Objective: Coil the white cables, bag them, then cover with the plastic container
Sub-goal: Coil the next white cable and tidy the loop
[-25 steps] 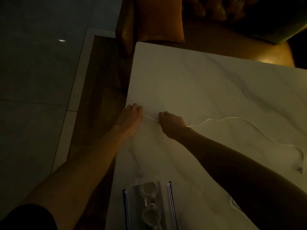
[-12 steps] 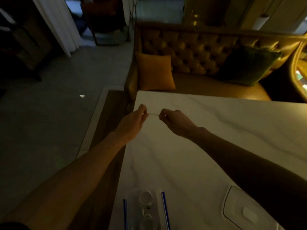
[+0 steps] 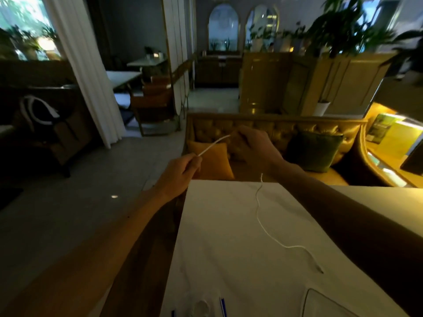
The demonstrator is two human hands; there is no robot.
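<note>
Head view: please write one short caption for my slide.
Both hands, left hand and right hand, hold a white cable above a marble table.

A dim room with a grey tiled floor (image 3: 68, 220). A white curtain (image 3: 84, 72) hangs left by a bright window (image 3: 20, 26). A tufted gold sofa (image 3: 274, 131) with cushions sits beyond the pale counter (image 3: 217, 236). Arched windows (image 3: 220, 28) and plants (image 3: 338, 26) stand behind.
</note>
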